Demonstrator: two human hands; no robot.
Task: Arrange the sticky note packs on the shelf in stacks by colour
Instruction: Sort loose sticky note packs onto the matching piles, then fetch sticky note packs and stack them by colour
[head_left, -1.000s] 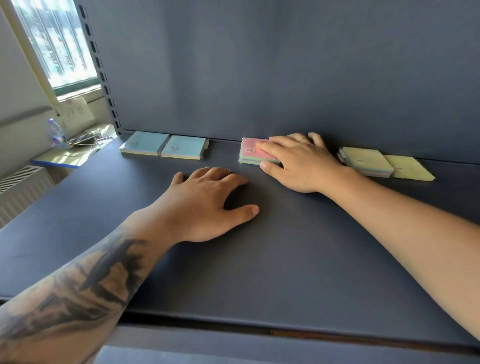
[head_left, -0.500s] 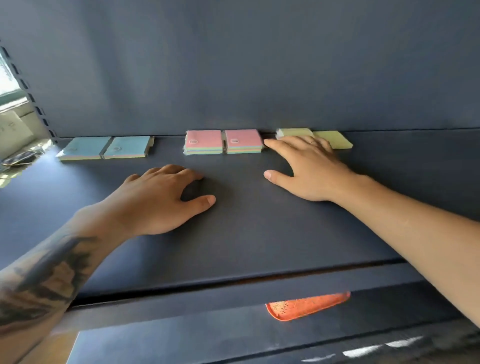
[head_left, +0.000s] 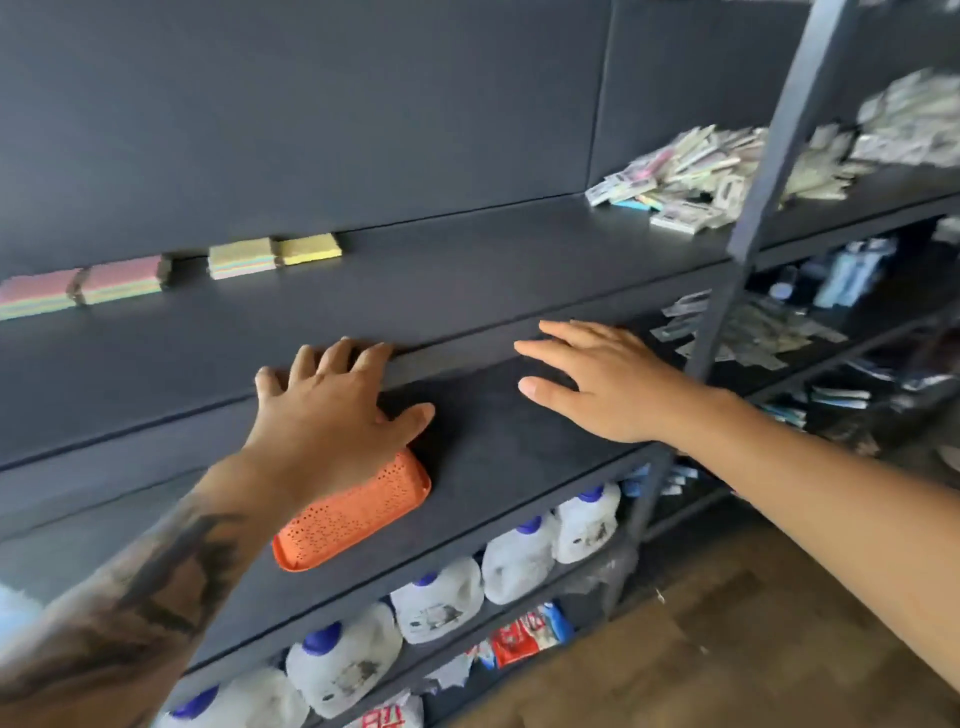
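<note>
Two pink-topped sticky note stacks (head_left: 78, 288) sit side by side at the back left of the dark shelf (head_left: 467, 280). Right of them stand two yellow-topped stacks (head_left: 272, 255), also touching each other. My left hand (head_left: 332, 410) rests with spread fingers on the shelf's front edge and holds nothing. My right hand (head_left: 602, 382) hovers flat and empty at the same front edge, further right. Both hands are well in front of the stacks. The blue stacks are out of view.
An orange perforated tray (head_left: 358, 514) lies on the shelf below, partly under my left wrist. White jugs with blue caps (head_left: 436, 597) line the bottom shelf. A heap of small packs (head_left: 691, 176) lies at the far right beside a grey upright post (head_left: 758, 171).
My view has swung right and pulled back. Both hands have drawn back from the stacks to the shelf's front edge. The blue stacks have left the view; lower shelves now show.
</note>
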